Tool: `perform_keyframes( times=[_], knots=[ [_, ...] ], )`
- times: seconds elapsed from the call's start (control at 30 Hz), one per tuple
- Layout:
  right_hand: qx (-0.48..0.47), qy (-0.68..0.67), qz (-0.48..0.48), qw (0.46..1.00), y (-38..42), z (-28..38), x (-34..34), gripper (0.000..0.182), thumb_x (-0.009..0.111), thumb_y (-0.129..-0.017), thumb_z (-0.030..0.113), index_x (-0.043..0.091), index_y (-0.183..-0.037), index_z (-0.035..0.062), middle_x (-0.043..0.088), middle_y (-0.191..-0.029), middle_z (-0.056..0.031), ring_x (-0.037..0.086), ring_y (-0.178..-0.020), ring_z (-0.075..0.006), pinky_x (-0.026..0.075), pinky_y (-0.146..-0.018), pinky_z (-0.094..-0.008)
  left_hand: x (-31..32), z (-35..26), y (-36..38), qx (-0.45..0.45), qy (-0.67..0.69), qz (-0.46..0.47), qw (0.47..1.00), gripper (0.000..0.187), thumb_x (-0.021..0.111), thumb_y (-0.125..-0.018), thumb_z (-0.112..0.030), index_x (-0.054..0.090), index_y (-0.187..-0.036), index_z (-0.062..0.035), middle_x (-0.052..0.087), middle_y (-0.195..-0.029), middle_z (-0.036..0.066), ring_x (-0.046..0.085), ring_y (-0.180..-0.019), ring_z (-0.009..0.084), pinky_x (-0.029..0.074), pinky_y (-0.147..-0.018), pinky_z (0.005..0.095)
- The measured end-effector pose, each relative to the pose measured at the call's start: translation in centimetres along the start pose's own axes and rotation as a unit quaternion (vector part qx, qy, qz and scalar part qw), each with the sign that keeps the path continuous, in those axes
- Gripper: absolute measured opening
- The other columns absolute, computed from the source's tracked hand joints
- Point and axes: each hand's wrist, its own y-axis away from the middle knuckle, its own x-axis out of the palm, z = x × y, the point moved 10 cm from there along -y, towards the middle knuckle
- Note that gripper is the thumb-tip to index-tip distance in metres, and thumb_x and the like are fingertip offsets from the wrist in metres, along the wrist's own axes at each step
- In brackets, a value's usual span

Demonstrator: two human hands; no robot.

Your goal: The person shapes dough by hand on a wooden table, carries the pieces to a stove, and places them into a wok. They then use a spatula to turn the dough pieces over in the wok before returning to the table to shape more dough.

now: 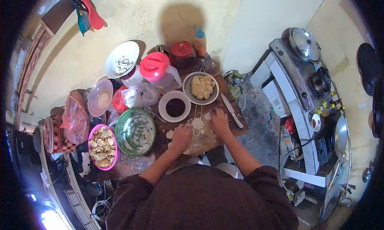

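My left hand [182, 135] rests low over the wooden table, fingers curled down and their tips hidden; what lies under them does not show. Beside it are small flat dough rounds [170, 134]. My right hand [219, 120] lies on the table with its fingers stretched forward, close to another pale dough round [208, 116]. Between the hands, a larger piece of dough [197, 124] lies under the wire handle of a strainer [186, 94]. That strainer holds a heap of pale dough pieces [203, 88]. A knife [232, 110] lies right of my right hand.
A white bowl of dark liquid [175, 108] stands ahead of my hands. To the left are a green floured basin [135, 132] and a pink-rimmed basket [115, 154] of dough pieces. A red-lidded pitcher [156, 70] stands behind. The stove [294, 74] is at right.
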Motion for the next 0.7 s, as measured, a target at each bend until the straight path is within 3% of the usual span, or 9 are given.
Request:
perform_keyframes(
  times=[0.03, 0.13, 0.2, 0.27, 0.33, 0.37, 0.47, 0.53, 0.7],
  knots=[
    [0.004, 0.002, 0.001, 1.000, 0.0, 0.3, 0.2, 0.045, 0.063, -0.071, 0.017, 0.055, -0.112, 0.0031, 0.048, -0.116, -0.0179, 0.046, -0.109, -0.0351, 0.042, -0.085, -0.0429, -1.8, -0.7, -0.4, 0.050, 0.016, -0.118, 0.992, 0.035, 0.059, -0.067, -0.009, 0.058, -0.101, -0.0011, 0.056, -0.093, 0.016, 0.053, -0.090, 0.0337, 0.046, -0.077, 0.0428],
    [0.022, 0.061, 0.030, 0.997, -0.1, 0.2, 1.2, 0.039, 0.065, -0.070, 0.019, 0.057, -0.105, 0.0039, 0.050, -0.113, -0.0164, 0.046, -0.108, -0.0339, 0.043, -0.081, -0.0416, 0.5, -0.4, -2.5, 0.074, 0.038, -0.090, 0.992, 0.036, 0.060, -0.067, -0.010, 0.055, -0.100, 0.0019, 0.053, -0.103, 0.018, 0.051, -0.096, 0.0339, 0.046, -0.078, 0.0420],
    [0.084, -0.004, 0.046, 0.995, -0.2, -1.0, 1.7, 0.032, 0.065, -0.069, 0.018, 0.057, -0.097, 0.0043, 0.053, -0.108, -0.0142, 0.048, -0.106, -0.0322, 0.043, -0.080, -0.0427, -0.4, -1.2, -3.6, 0.080, 0.060, -0.092, 0.991, 0.034, 0.059, -0.067, -0.009, 0.055, -0.099, 0.0020, 0.053, -0.102, 0.018, 0.051, -0.096, 0.0337, 0.046, -0.077, 0.0426],
    [0.084, 0.012, 0.056, 0.995, -0.7, -1.1, 1.9, 0.031, 0.065, -0.069, 0.018, 0.057, -0.096, 0.0046, 0.054, -0.105, -0.0134, 0.049, -0.104, -0.0317, 0.044, -0.079, -0.0433, 0.4, -1.2, -4.0, 0.083, 0.081, -0.091, 0.989, 0.032, 0.059, -0.067, -0.009, 0.055, -0.097, 0.0021, 0.054, -0.101, 0.018, 0.051, -0.096, 0.0335, 0.046, -0.076, 0.0432],
    [0.084, 0.026, 0.063, 0.994, -1.0, -1.0, 1.7, 0.031, 0.066, -0.069, 0.018, 0.056, -0.095, 0.0049, 0.055, -0.103, -0.0126, 0.050, -0.103, -0.0313, 0.044, -0.078, -0.0439, 5.2, 0.3, -4.9, 0.047, 0.016, -0.002, 0.999, 0.038, 0.056, -0.070, -0.011, 0.055, -0.106, -0.0001, 0.052, -0.104, 0.015, 0.049, -0.101, 0.0300, 0.047, -0.077, 0.0412],
    [0.079, 0.019, 0.065, 0.995, -1.1, -0.8, 1.4, 0.031, 0.066, -0.069, 0.017, 0.056, -0.096, 0.0050, 0.055, -0.101, -0.0126, 0.051, -0.101, -0.0315, 0.045, -0.077, -0.0445, 4.9, 0.2, -5.0, 0.052, 0.017, -0.001, 0.999, 0.038, 0.056, -0.070, -0.011, 0.055, -0.106, -0.0001, 0.052, -0.104, 0.015, 0.049, -0.101, 0.0300, 0.047, -0.077, 0.0412],
    [0.094, 0.016, 0.099, 0.991, -1.1, -0.4, 1.2, 0.032, 0.066, -0.069, 0.016, 0.056, -0.097, 0.0052, 0.056, -0.100, -0.0128, 0.053, -0.098, -0.0317, 0.045, -0.077, -0.0455, 3.8, -0.5, -5.3, 0.078, -0.018, -0.007, 0.997, 0.032, 0.057, -0.070, -0.013, 0.056, -0.099, -0.0004, 0.052, -0.097, 0.016, 0.051, -0.096, 0.0305, 0.047, -0.074, 0.0418],
    [0.111, 0.019, 0.131, 0.985, -0.8, -0.6, 1.6, 0.033, 0.067, -0.069, 0.016, 0.056, -0.098, 0.0054, 0.056, -0.100, -0.0129, 0.053, -0.098, -0.0317, 0.046, -0.076, -0.0458, 3.5, -0.1, -5.8, 0.046, 0.001, -0.004, 0.999, 0.025, 0.059, -0.069, -0.013, 0.057, -0.091, -0.0014, 0.053, -0.091, 0.015, 0.052, -0.091, 0.0311, 0.047, -0.072, 0.0421],
    [0.116, 0.039, 0.157, 0.980, -0.6, -0.9, 1.6, 0.025, 0.069, -0.068, 0.019, 0.062, -0.089, 0.0065, 0.058, -0.097, -0.0127, 0.054, -0.097, -0.0307, 0.047, -0.076, -0.0450, 2.7, -0.3, -6.3, 0.033, 0.004, 0.013, 0.999, 0.022, 0.061, -0.066, -0.011, 0.058, -0.085, -0.0015, 0.053, -0.089, 0.015, 0.053, -0.087, 0.0313, 0.047, -0.071, 0.0418]
  ],
)
